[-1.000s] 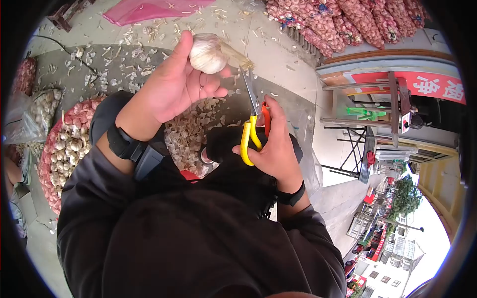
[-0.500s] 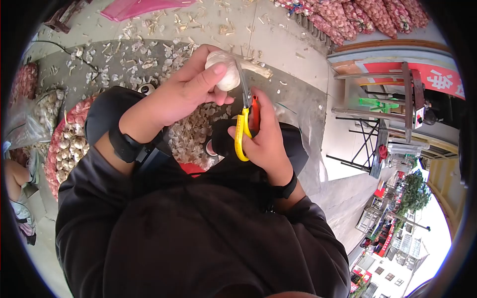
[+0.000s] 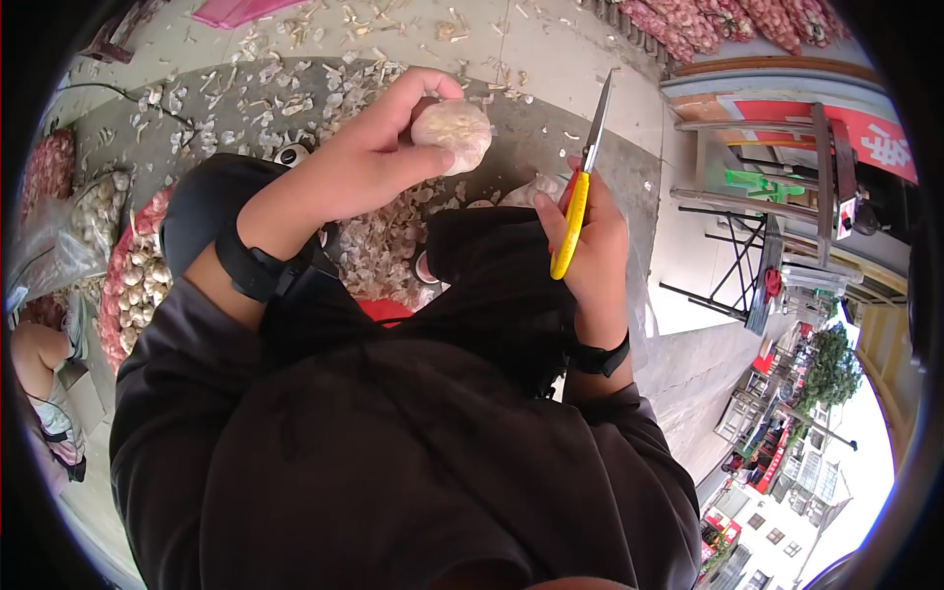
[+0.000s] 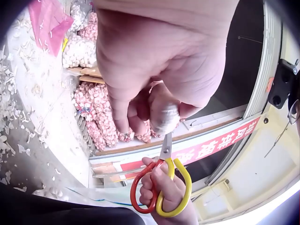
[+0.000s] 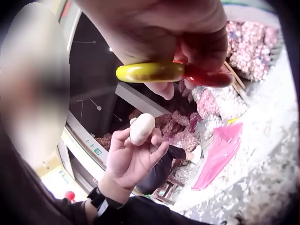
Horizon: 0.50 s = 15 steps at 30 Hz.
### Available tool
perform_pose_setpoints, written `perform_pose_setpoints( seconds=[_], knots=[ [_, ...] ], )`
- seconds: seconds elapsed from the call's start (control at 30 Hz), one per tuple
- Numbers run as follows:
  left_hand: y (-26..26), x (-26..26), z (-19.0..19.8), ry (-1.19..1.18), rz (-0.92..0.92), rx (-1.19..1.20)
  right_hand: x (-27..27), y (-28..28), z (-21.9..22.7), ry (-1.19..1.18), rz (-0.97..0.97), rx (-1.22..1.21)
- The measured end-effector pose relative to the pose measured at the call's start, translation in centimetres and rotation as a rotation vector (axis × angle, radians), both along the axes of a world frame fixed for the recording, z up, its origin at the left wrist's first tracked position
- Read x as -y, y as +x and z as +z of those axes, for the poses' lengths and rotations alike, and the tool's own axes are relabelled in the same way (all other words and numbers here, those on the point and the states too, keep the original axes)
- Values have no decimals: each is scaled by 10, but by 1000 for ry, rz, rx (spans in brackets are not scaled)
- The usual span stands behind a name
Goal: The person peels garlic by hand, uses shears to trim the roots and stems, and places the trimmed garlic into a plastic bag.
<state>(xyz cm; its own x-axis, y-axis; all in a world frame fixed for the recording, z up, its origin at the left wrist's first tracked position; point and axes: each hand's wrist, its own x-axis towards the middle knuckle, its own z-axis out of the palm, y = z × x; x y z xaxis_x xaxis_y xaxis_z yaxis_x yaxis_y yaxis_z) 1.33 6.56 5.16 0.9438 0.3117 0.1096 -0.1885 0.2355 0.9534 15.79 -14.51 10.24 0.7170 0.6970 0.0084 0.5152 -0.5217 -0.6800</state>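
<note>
Garlic bulb (image 3: 454,136)'s up in the left hand (image 3: 369,162), fingers and thumb curled round it; right hand (image 3: 602,246) grips the scissors (image 3: 572,224) in the head view. Left wrist: blades (image 4: 166,149) point bulb-ward, so a slip could nick a finger. Right wrist: handles (image 5: 150,72) gripped; papery skin might let the bulb slide if the pinch loosens.

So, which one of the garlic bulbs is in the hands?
The bulb gripped by the left hand, held up in the air; the bulbs beside the left knee lie together in a pink net sack.
</note>
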Motion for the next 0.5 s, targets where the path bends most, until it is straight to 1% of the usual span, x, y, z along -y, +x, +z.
perform_pose_setpoints(
  seconds=[0.07, 0.1, 0.13, 0.2, 0.3, 0.4, 0.43, 0.5],
  knots=[
    [-2, 0, 5, 12, -19, -20, 22, 17, 12, -256, 117, 527],
    [-3, 0, 8, 17, -28, -26, 32, 16, 22, -398, 83, 480],
    [-3, 0, 11, 10, -56, -43, 45, 17, 25, -519, 90, 497],
    [-4, 3, 14, -7, -111, -82, 76, 17, 22, -703, 74, 426],
    [-5, 10, 11, 102, -12, -14, 98, 6, 26, -592, 54, 336],
    [-10, 15, 14, 191, 36, -15, 116, 5, 17, -636, 36, 261],
    [-11, 16, 15, 216, 46, -22, 119, 5, 16, -651, 40, 287],
    [-10, 19, 11, 166, 66, 25, 121, 1, 15, -649, 27, 295]
  ],
)
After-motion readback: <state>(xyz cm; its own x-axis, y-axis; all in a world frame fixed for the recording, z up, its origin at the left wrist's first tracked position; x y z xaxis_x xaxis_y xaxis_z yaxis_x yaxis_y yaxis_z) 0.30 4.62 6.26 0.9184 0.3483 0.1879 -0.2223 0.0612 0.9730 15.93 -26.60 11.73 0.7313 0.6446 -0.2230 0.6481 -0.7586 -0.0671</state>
